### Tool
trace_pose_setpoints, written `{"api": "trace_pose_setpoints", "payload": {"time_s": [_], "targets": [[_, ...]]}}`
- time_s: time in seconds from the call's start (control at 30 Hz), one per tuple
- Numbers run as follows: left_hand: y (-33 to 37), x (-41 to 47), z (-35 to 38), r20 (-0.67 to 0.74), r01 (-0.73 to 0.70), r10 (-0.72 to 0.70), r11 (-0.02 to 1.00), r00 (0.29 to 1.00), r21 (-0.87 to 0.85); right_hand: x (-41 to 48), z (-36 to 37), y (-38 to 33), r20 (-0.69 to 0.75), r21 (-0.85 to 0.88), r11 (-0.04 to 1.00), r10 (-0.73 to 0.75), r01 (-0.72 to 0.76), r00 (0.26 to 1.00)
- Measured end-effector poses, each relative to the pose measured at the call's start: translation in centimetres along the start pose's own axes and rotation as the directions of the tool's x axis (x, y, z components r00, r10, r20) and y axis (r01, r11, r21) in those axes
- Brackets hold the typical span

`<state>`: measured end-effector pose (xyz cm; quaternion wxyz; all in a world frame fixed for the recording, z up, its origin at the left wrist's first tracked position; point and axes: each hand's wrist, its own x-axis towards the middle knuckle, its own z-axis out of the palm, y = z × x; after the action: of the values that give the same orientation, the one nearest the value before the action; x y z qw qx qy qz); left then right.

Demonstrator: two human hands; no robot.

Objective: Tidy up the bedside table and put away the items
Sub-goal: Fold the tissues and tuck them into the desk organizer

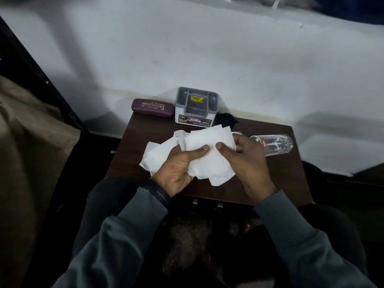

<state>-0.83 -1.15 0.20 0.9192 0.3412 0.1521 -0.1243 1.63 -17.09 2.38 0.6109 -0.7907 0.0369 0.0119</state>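
Observation:
Over the middle of the dark brown bedside table [276, 183] I hold a bunch of white tissue paper [209, 142]. My left hand [176, 169] grips its left side with the thumb on top, and my right hand [247, 161] pinches its right edge. A maroon glasses case [152, 108] lies at the table's far left corner. Beside it stands a grey and white organiser box [195, 106] with open compartments. A small black object [226, 118] lies right of the box. A clear glass [274, 144] lies on its side at the right, partly behind my right hand.
A white wall [207, 48] rises right behind the table. A dark bed frame [41, 80] and beige bedding [27, 142] stand at the left. Two metal handles [207, 202] show on the table's front edge. My knees sit below the table front.

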Motion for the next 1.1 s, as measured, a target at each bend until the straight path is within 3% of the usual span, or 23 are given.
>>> {"api": "trace_pose_setpoints", "payload": {"time_s": [0.23, 0.53, 0.67, 0.8, 1.1], "targets": [[-0.3, 0.0, 0.1, 0.015, -0.014, 0.014, 1.0, 1.0, 0.02, 0.4, 0.4, -0.6, 0.118, -0.169, 0.984, -0.038, 0.058, 0.992], [-0.3, 0.4, 0.0, -0.027, -0.059, 0.058, 0.998, 0.998, -0.036, -0.6, 0.8, -0.9, 0.144, -0.137, 0.963, -0.213, 0.232, 0.967], [-0.1, 0.1, 0.1, 0.038, -0.049, 0.048, 0.999, 0.998, 0.016, -0.9, 1.1, -0.7, 0.233, -0.087, 0.986, -0.117, 0.14, 0.965], [-0.3, 0.1, -0.3, 0.053, -0.015, 0.014, 1.0, 0.999, 0.023, 0.1, 1.1, -0.7, 0.171, 0.014, 0.998, 0.057, -0.06, 0.984], [-0.1, -0.2, -0.1, 0.11, 0.028, -0.043, 0.99, 0.993, 0.138, 0.9, 1.4, -0.7, 0.157, -0.163, 0.986, -0.019, 0.045, 0.987]]}}
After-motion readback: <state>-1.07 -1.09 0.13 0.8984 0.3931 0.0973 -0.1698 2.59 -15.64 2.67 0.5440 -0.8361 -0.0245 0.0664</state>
